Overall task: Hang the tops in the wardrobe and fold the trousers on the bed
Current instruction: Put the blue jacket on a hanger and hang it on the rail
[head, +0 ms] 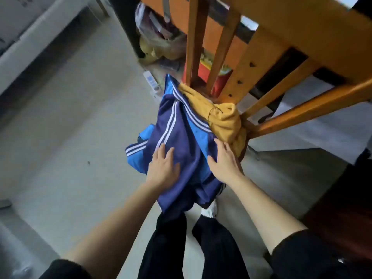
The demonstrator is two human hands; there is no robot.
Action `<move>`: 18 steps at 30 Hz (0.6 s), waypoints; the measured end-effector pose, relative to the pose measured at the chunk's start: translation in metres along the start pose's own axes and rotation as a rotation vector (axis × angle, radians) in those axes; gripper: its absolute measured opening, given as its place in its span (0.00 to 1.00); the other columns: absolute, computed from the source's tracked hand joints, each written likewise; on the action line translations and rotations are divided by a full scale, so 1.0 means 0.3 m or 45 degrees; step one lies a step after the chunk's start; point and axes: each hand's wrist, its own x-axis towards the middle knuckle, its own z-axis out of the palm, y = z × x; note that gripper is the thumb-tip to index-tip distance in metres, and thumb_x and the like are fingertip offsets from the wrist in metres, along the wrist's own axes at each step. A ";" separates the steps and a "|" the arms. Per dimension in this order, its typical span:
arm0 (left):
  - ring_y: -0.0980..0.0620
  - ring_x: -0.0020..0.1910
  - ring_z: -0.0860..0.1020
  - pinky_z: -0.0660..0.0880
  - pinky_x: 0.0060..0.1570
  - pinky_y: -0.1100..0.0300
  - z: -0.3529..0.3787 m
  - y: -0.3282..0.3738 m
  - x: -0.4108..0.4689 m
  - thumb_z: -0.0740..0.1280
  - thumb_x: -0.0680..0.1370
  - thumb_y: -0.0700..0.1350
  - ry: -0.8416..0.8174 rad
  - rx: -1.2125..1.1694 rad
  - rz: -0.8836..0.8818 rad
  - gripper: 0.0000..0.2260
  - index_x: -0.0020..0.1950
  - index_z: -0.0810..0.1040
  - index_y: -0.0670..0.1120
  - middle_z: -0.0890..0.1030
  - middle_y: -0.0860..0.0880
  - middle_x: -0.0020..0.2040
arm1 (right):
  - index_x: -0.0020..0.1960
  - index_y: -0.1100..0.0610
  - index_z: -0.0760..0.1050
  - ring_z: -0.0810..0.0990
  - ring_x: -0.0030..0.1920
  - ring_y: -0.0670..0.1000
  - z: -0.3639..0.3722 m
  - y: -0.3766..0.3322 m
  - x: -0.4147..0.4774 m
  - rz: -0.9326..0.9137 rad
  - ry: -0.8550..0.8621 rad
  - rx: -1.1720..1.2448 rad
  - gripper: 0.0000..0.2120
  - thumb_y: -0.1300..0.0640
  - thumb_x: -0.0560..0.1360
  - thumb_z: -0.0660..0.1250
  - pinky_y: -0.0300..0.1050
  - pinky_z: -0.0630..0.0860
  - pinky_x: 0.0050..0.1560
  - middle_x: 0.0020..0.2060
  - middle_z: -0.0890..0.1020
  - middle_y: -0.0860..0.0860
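On the grey floor (70,117) stands a wooden chair (281,37). A blue garment (181,133) lies on it, long axis near to far, with a yellow garment (223,119) touching its right side. Both hands rest flat on its near end, fingers straight and gripping nothing: left hand (163,166) mid-cloth, right hand (225,160) at the right edge.

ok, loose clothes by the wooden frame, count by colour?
blue garment, white stripes: 1, as far as shows
yellow garment: 1
total: 2
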 end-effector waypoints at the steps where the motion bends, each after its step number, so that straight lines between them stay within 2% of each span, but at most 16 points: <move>1: 0.43 0.78 0.50 0.62 0.69 0.46 0.026 -0.025 0.036 0.60 0.81 0.50 -0.065 0.060 -0.011 0.27 0.78 0.58 0.45 0.50 0.42 0.80 | 0.79 0.56 0.55 0.63 0.75 0.57 0.035 0.011 0.051 -0.001 0.030 -0.029 0.33 0.53 0.78 0.65 0.50 0.61 0.73 0.76 0.62 0.56; 3: 0.42 0.78 0.52 0.58 0.72 0.48 0.081 -0.087 0.092 0.60 0.81 0.50 -0.211 0.110 -0.049 0.26 0.78 0.59 0.45 0.53 0.42 0.79 | 0.80 0.56 0.51 0.61 0.76 0.59 0.086 0.021 0.138 0.053 0.118 -0.048 0.37 0.53 0.78 0.65 0.52 0.59 0.75 0.77 0.60 0.58; 5: 0.41 0.74 0.62 0.60 0.70 0.51 0.138 -0.159 0.137 0.60 0.80 0.49 -0.346 0.081 -0.070 0.23 0.74 0.65 0.44 0.65 0.41 0.73 | 0.81 0.57 0.49 0.63 0.74 0.60 0.120 0.025 0.209 0.133 0.216 0.013 0.39 0.53 0.77 0.67 0.53 0.61 0.74 0.75 0.64 0.58; 8: 0.40 0.63 0.74 0.68 0.60 0.53 0.168 -0.234 0.146 0.58 0.81 0.48 -0.491 0.021 -0.147 0.16 0.63 0.75 0.40 0.76 0.40 0.61 | 0.80 0.53 0.52 0.75 0.63 0.60 0.184 0.034 0.228 0.216 0.104 0.186 0.38 0.53 0.76 0.68 0.54 0.70 0.67 0.61 0.79 0.54; 10: 0.38 0.57 0.76 0.71 0.56 0.52 0.155 -0.264 0.149 0.56 0.83 0.48 -0.487 -0.071 -0.233 0.16 0.56 0.78 0.37 0.79 0.38 0.58 | 0.79 0.51 0.59 0.77 0.60 0.58 0.228 0.027 0.203 0.168 -0.034 0.179 0.34 0.53 0.77 0.68 0.49 0.72 0.64 0.58 0.80 0.53; 12: 0.38 0.52 0.78 0.73 0.52 0.49 0.136 -0.270 0.144 0.57 0.82 0.52 -0.337 -0.292 -0.324 0.20 0.49 0.78 0.36 0.81 0.38 0.50 | 0.77 0.48 0.63 0.76 0.61 0.57 0.264 0.005 0.147 0.043 -0.098 0.066 0.29 0.52 0.77 0.67 0.46 0.72 0.61 0.61 0.78 0.54; 14: 0.42 0.50 0.80 0.76 0.53 0.48 0.102 -0.243 0.147 0.58 0.79 0.60 -0.206 -0.721 -0.440 0.24 0.48 0.79 0.39 0.83 0.43 0.46 | 0.75 0.46 0.66 0.76 0.60 0.58 0.286 -0.029 0.095 -0.042 -0.145 0.023 0.27 0.52 0.78 0.67 0.48 0.73 0.59 0.59 0.77 0.55; 16: 0.50 0.47 0.80 0.77 0.53 0.52 0.055 -0.188 0.171 0.62 0.77 0.63 -0.211 -1.071 -0.497 0.22 0.48 0.80 0.45 0.82 0.50 0.44 | 0.71 0.49 0.72 0.78 0.56 0.58 0.302 -0.062 0.058 -0.066 -0.211 0.046 0.23 0.53 0.77 0.69 0.49 0.75 0.56 0.53 0.77 0.55; 18: 0.53 0.40 0.77 0.75 0.43 0.58 0.016 -0.135 0.199 0.67 0.76 0.60 -0.245 -1.234 -0.500 0.17 0.44 0.81 0.46 0.80 0.52 0.39 | 0.63 0.51 0.78 0.79 0.49 0.55 0.308 -0.088 0.030 -0.072 -0.266 0.127 0.17 0.55 0.74 0.72 0.48 0.76 0.53 0.46 0.78 0.52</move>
